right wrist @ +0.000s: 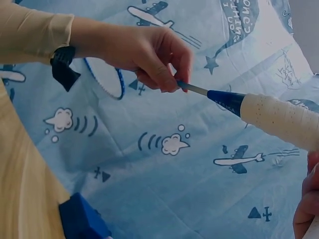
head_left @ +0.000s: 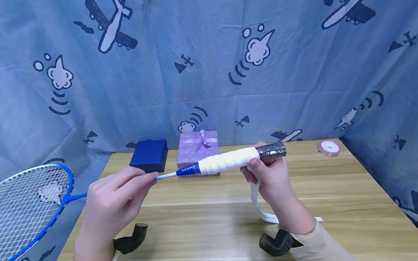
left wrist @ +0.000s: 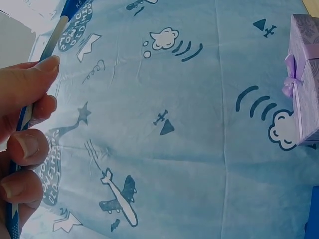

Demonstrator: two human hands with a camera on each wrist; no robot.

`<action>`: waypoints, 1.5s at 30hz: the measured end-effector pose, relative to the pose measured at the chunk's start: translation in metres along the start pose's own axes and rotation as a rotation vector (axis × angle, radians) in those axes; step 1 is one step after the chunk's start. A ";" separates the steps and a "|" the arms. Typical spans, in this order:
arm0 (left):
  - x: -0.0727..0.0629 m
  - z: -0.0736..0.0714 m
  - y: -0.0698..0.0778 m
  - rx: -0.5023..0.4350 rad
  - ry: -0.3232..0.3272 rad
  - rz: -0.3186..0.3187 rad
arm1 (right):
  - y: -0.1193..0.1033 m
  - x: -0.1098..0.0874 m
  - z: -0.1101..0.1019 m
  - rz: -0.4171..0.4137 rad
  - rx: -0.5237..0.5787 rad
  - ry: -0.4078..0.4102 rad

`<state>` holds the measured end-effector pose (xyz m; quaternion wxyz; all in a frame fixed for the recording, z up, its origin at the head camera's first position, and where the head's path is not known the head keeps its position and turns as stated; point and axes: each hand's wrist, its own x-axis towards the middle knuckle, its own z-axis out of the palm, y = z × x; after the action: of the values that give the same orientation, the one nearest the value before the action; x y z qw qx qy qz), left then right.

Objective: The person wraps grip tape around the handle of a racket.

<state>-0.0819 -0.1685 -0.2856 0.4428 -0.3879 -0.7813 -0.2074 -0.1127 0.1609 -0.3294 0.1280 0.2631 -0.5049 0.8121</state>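
Blue cloth point(head_left: 209, 83) printed with dark-and-white airplanes point(head_left: 112, 30) and clouds point(head_left: 258, 50) hangs along the far side and round to the right. Before it stands a light wood-grain surface point(head_left: 202, 197), streaked left to right. Bright light whitens the cloth beside a plain grey area point(right wrist: 305, 35) in the right wrist view.

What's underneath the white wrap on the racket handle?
At the ends of the white wrap, a blue cone and a black handle end show. What lies beneath is covered, so whether the black continues there cannot be seen.
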 end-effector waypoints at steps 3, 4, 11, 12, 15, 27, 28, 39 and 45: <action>-0.001 0.000 -0.001 0.002 0.006 -0.002 | -0.002 0.000 0.000 0.023 -0.023 -0.019; -0.001 0.000 -0.002 -0.004 0.012 0.000 | -0.002 0.000 0.000 0.022 -0.020 -0.044; -0.001 -0.001 -0.004 -0.048 0.032 0.000 | -0.002 0.005 -0.004 -0.038 0.029 -0.234; -0.001 -0.001 -0.004 -0.051 0.027 -0.003 | -0.001 0.005 -0.005 -0.036 0.031 -0.230; -0.002 -0.002 -0.004 -0.057 0.011 -0.013 | 0.000 0.005 -0.005 -0.025 0.043 -0.203; -0.007 -0.002 -0.006 -0.136 -0.037 -0.041 | 0.000 0.007 -0.007 -0.016 0.124 -0.252; -0.007 -0.002 -0.006 -0.134 -0.042 -0.046 | 0.000 0.007 -0.007 0.002 0.112 -0.236; -0.005 0.000 -0.006 0.023 -0.071 -0.112 | 0.001 0.004 -0.006 -0.030 0.152 -0.132; -0.004 0.003 -0.004 0.143 0.043 -0.155 | 0.000 0.002 -0.005 -0.080 0.217 -0.074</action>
<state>-0.0850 -0.1706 -0.2903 0.4684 -0.2893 -0.8122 -0.1931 -0.1162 0.1653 -0.3305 0.1122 0.3251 -0.4076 0.8459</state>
